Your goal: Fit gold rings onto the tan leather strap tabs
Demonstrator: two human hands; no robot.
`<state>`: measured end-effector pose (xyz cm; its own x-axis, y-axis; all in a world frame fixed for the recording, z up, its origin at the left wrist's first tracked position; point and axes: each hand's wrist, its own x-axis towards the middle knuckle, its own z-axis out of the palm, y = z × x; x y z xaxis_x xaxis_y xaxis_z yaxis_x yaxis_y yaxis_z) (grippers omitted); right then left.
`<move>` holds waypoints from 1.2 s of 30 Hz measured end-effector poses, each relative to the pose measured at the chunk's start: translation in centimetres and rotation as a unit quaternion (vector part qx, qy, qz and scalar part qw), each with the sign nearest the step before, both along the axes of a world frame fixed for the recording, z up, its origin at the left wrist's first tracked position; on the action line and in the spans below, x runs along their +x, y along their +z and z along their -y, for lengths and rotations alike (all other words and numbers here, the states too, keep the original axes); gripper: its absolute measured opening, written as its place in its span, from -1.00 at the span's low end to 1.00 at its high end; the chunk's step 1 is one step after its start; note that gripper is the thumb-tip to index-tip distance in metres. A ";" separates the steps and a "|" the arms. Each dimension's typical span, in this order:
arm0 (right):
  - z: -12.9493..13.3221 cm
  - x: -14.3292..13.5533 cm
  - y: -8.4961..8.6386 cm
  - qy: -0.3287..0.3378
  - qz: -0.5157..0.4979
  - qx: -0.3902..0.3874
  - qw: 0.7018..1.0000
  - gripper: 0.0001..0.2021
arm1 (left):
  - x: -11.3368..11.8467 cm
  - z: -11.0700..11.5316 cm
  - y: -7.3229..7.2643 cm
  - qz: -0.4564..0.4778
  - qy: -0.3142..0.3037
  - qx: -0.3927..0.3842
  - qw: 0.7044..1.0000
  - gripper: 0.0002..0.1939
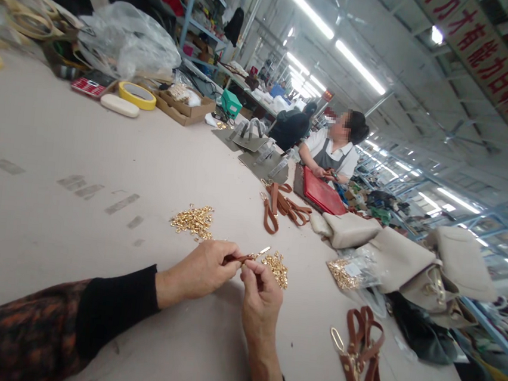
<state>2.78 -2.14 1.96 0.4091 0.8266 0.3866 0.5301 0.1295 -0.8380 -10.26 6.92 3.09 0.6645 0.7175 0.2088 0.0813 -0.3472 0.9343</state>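
A thin brown strap (235, 259) with a gold clasp (260, 253) at its end is being pinched between both hands just above the table (53, 219). The left hand (201, 272) is being kept closed on the strap, thumb and fingers pressed together; the right hand (262, 296) is being kept pinched on the clasp end, its fingertips touching the left's. A small heap of gold fittings (277, 267) is lying just beside the right hand, and a second heap (193, 219) is lying near the left hand, further out.

Wide bare table is being left open to the left of the hands and in front of the far heap. To the right, room is being narrowed by a bag of fittings (348, 271), beige bags (409, 262) near the table's right edge, and brown straps (361, 356) lying close to the near edge. More straps (283, 206) are lying further out. At the far end, a red piece (323, 192) is being handled by another person (334, 147).
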 end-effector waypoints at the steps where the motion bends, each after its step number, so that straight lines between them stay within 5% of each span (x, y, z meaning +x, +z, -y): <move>1: 0.0 -0.1 0.0 -0.003 -0.009 -0.001 1.000 -0.83 | 0.0 0.0 0.0 0.001 -0.001 0.008 1.000 -0.83; 7: -0.2 -0.6 0.2 -0.011 -0.093 -0.003 0.996 -0.83 | -0.3 -0.1 0.3 0.023 -0.039 0.052 0.998 -0.81; 18: 0.4 -0.3 -0.9 0.043 -0.305 0.007 0.951 -0.70 | -0.3 0.2 1.1 0.060 -0.094 -0.146 0.983 -0.83; 28: 0.7 -0.7 -0.2 0.110 -0.226 -0.046 0.967 -0.73 | -0.3 0.8 0.8 0.045 -0.053 0.007 0.998 -0.83; 36: 0.5 -0.7 -1.1 0.128 -0.341 -0.022 0.931 -0.76 | 0.0 1.9 0.4 0.071 -0.005 0.053 0.996 -0.84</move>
<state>2.09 -2.69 0.83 0.3347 0.9395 0.0726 -0.1707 0.1362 -0.9759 -10.21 4.99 3.50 0.6308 0.6795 0.3746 -0.0525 -0.4443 0.8943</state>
